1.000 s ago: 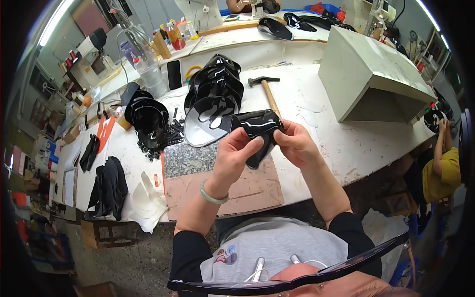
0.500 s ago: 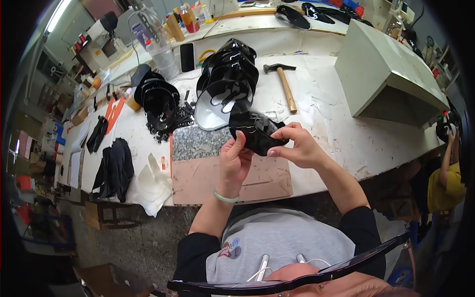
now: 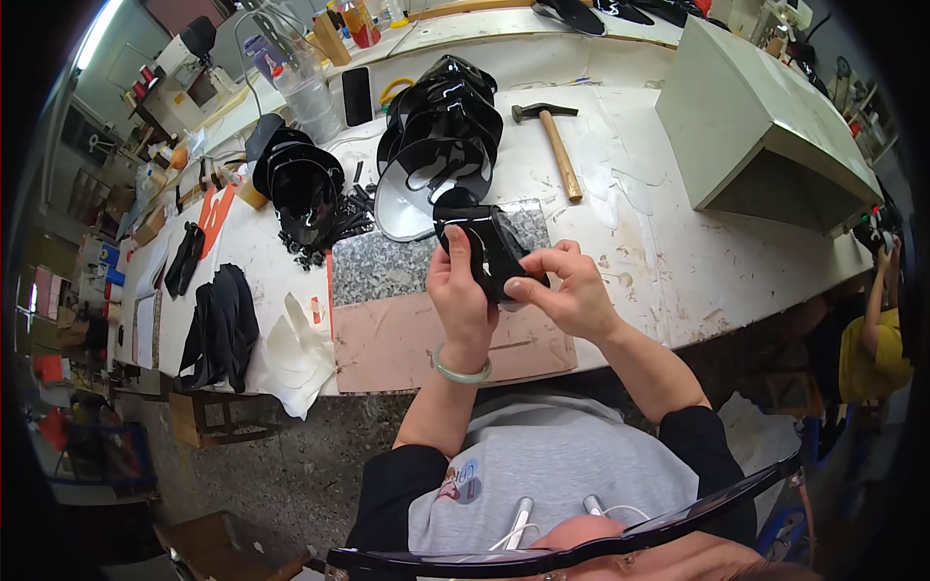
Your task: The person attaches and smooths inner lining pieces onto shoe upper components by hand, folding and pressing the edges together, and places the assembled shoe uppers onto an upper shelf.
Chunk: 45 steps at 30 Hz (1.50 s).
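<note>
A glossy black shoe upper [image 3: 496, 250] is held between my two hands above the work boards. My left hand [image 3: 463, 298] grips its left side, thumb laid along the shiny face. At its right edge my right hand [image 3: 573, 292] pinches the material between thumb and fingers. Under them lie a speckled stone slab [image 3: 373, 276] and a pinkish-brown board [image 3: 387, 344]. Just beyond stands a nested stack of shiny black uppers [image 3: 448, 121], the nearest showing a white lining [image 3: 402, 201]. Fingertips behind the held upper are hidden.
A hammer [image 3: 557, 160] lies right of the stack, and a large grey-green box [image 3: 736, 116] stands farther right. To the left are more black uppers [image 3: 308, 194], black scraps [image 3: 354, 218], dark cloth pieces [image 3: 225, 324] and white sheets [image 3: 298, 358]. A phone [image 3: 357, 95] lies behind.
The shoe upper has been turned more upright and shifted slightly left. My right fingers have moved down and left along its edge; my left hand still holds it.
</note>
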Each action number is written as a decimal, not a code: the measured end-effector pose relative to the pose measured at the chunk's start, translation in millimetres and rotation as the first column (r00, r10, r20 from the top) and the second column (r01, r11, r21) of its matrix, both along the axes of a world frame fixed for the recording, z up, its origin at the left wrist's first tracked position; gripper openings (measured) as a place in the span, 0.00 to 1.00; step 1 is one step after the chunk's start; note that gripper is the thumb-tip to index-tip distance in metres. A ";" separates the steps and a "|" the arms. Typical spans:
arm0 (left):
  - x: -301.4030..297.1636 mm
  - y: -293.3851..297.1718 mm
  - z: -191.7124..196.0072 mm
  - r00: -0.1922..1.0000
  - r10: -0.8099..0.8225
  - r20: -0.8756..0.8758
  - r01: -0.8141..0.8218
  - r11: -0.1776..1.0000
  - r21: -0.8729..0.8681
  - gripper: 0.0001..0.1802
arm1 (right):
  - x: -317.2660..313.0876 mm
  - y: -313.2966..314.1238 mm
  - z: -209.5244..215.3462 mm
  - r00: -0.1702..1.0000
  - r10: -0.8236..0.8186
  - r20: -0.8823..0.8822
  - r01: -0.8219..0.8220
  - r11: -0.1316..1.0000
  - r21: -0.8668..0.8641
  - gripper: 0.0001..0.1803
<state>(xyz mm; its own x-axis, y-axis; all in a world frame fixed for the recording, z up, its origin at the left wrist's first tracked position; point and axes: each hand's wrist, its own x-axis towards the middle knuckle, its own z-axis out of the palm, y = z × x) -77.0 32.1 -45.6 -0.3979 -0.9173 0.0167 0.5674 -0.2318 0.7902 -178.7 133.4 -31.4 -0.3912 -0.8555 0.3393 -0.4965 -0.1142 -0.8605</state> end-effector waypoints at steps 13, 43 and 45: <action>15.8 -7.7 8.2 0.741 -0.513 -0.433 0.507 0.850 -0.141 0.18 | -30.8 3.1 46.0 0.872 0.288 0.395 -0.282 0.956 -0.075 0.12; 61.6 51.7 -53.8 0.896 -0.443 0.032 0.436 0.891 0.123 0.14 | 4.1 62.2 -20.1 0.983 0.129 -0.130 -0.105 0.978 0.180 0.09; 60.8 53.2 -38.7 0.898 -0.429 0.097 0.417 0.901 0.120 0.11 | 4.1 61.1 -16.4 0.984 0.107 -0.143 -0.090 0.989 0.119 0.08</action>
<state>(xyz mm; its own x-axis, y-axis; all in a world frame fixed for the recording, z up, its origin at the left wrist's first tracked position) -16.2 85.3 -84.3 -0.7423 -0.6569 -0.1324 0.3033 -0.5055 0.8078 -174.6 194.5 -47.7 -0.2559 -0.9229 0.2876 -0.6107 -0.0762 -0.7882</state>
